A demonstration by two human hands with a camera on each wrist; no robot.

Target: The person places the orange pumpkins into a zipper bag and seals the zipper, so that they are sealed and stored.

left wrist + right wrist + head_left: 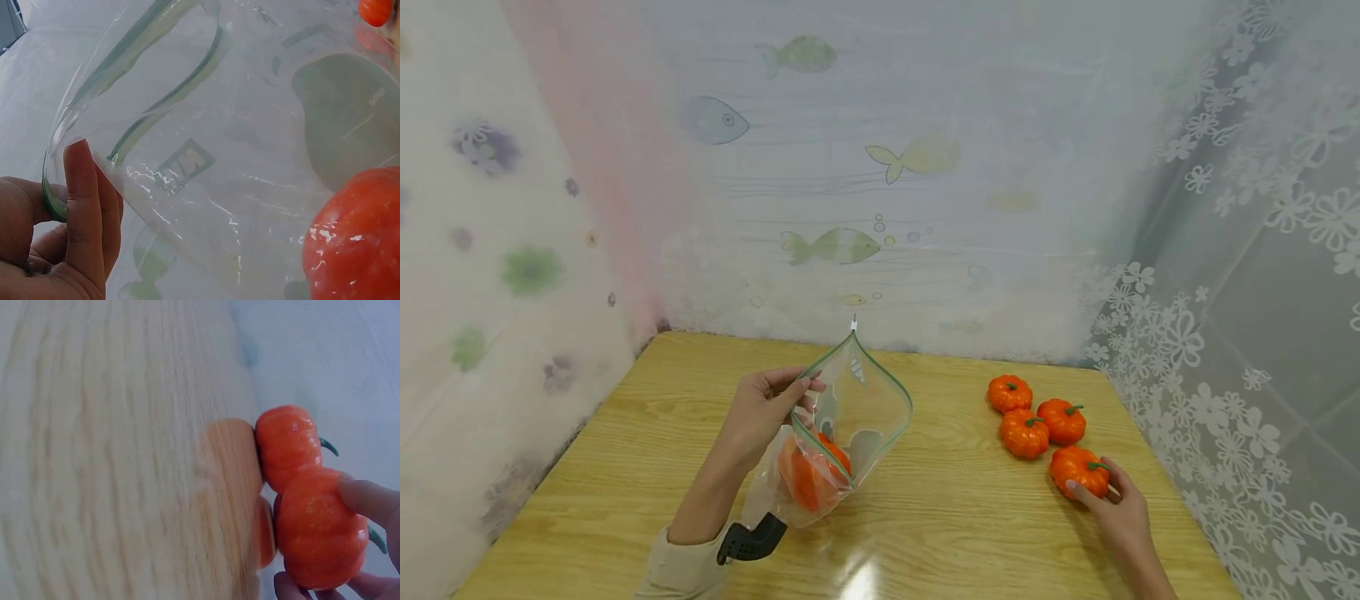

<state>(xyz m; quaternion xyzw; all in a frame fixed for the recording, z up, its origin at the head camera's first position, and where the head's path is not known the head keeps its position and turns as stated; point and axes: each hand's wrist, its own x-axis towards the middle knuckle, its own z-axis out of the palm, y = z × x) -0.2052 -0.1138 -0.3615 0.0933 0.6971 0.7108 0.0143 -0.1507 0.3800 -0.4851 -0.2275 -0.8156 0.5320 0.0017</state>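
Observation:
My left hand (772, 408) pinches the green-edged rim of a clear zip bag (880, 392), whose mouth gapes wide. Inside the bag's bottom lies an orange pumpkin (811, 483), seen through the plastic; the left wrist view shows its glossy side (359, 244). On the right, my right hand (1122, 507) grips a small orange pumpkin (1077, 472) with a green stem, thumb on one side and fingers on the other. The right wrist view has this held pumpkin (322, 531) close up, overlapping another pumpkin (287, 444) behind it.
Three more pumpkins, one at the back (1010, 393), one in front (1024, 433) and one to the right (1062, 421), cluster beyond my right hand. The wooden table (955, 517) meets patterned curtains (1000, 275) at its back and sides. A black wrist device (752, 538) sits by my left sleeve.

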